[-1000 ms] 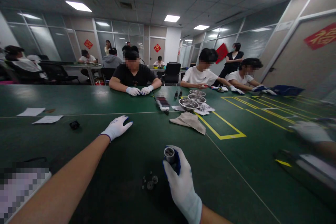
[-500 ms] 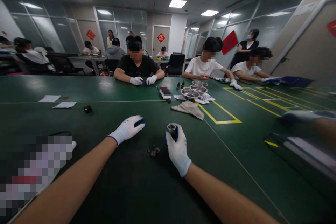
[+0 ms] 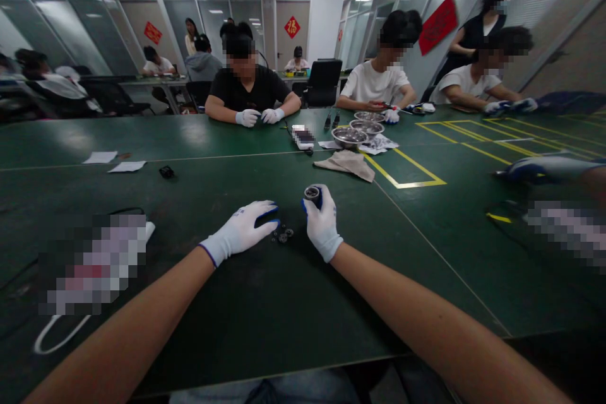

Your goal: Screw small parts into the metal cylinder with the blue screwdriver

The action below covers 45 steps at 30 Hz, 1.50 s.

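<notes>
My right hand [image 3: 324, 226], in a white glove with blue-coated fingers, is closed around a dark cylindrical part [image 3: 312, 194]. The part stands upright with its round, light-rimmed end facing up; its lower portion is hidden by the fingers. My left hand [image 3: 242, 228], gloved the same way, is open with thumb and fingers apart and nothing between them. Just beside its thumb tip, several small dark round pieces [image 3: 285, 237], some gear-like, lie on the green table [image 3: 265, 322]. They sit between my two hands.
A beige cloth [image 3: 348, 164] and metal bowls [image 3: 349, 136] lie ahead. A small black object [image 3: 166, 172] and paper [image 3: 127, 166] are front left. A white-edged device [image 3: 108, 259] lies left near my forearm. A co-worker's gloved hand [image 3: 544, 168] reaches in from the right.
My left hand has moved right, closer to the small dark pieces. My right hand still grips the cylindrical part. The view has tilted down, bringing the table's near edge into sight.
</notes>
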{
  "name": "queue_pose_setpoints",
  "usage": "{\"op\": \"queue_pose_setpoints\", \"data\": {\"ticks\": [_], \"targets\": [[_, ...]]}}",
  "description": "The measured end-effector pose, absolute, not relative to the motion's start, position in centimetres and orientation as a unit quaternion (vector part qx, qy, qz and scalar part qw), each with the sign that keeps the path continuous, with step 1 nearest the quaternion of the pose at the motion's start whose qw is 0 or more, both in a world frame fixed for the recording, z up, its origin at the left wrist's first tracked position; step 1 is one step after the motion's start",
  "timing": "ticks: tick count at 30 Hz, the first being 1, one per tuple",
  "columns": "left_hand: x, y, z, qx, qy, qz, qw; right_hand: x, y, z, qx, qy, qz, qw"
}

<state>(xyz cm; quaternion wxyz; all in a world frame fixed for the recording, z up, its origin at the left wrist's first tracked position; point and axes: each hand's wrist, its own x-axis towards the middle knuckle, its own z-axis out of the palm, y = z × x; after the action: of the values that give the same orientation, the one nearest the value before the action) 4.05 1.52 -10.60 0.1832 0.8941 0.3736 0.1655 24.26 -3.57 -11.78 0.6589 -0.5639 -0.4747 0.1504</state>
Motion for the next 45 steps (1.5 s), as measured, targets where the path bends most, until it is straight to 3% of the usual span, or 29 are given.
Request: {"op": "queue_pose_setpoints", "data": {"ticks": [10,30,39,45], "targets": [[3.6,-0.4,-10.3,0.9,0.324,0.206,0.208,24.3,-3.6,-11.8,-0.561,-0.48,0.14,0.659],[3.6,-1.8,-9.0,0.792,0.291,0.331,0.422,24.7,-3.9,-12.1,-0.551,-0.473,0.171,0.666],[6.3,-3.1,-9.4,0.855,0.403,0.249,0.21,25.4,-4.1,-12.2,-0.546,-0.479,0.18,0.663],[6.4,-2.9,-9.2,0.852,0.417,0.229,0.22,25.5,-4.2,-12.2,-0.544,-0.474,0.195,0.664]]}}
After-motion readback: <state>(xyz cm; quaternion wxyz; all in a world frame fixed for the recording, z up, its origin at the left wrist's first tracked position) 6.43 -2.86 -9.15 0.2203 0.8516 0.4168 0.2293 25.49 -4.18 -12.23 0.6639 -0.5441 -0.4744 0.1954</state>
